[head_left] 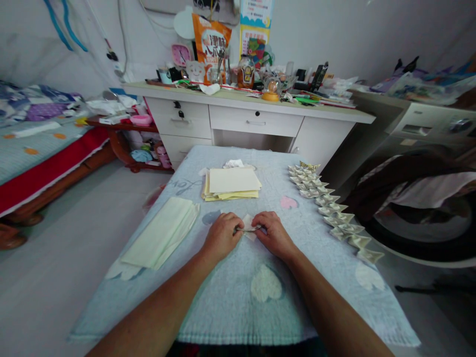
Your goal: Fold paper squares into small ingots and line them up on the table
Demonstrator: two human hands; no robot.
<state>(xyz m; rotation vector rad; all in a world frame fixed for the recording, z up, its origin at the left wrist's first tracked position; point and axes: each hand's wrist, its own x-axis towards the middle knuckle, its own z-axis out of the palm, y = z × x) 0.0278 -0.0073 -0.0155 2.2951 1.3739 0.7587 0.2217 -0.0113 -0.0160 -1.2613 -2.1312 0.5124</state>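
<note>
Between my hands is a small folded piece of pale paper (pixel 250 224), low over the cloth-covered table. My left hand (pixel 225 233) pinches its left end and my right hand (pixel 274 232) its right end; the fingertips partly hide it. Just beyond lies a stack of cream and yellow paper sheets (pixel 234 181). To the left rests a pile of long pale green paper (pixel 161 230). Along the right side runs a slanting row of several folded paper pieces (pixel 330 206) with pointed ends.
A light blue patterned cloth (pixel 223 302) covers the table. Behind it stands a white desk (pixel 256 119) crowded with jars, a pink clock (pixel 181 54) and an orange snack bag (pixel 211 44). A washing machine (pixel 420 124) is at right, a bed (pixel 44 148) at left.
</note>
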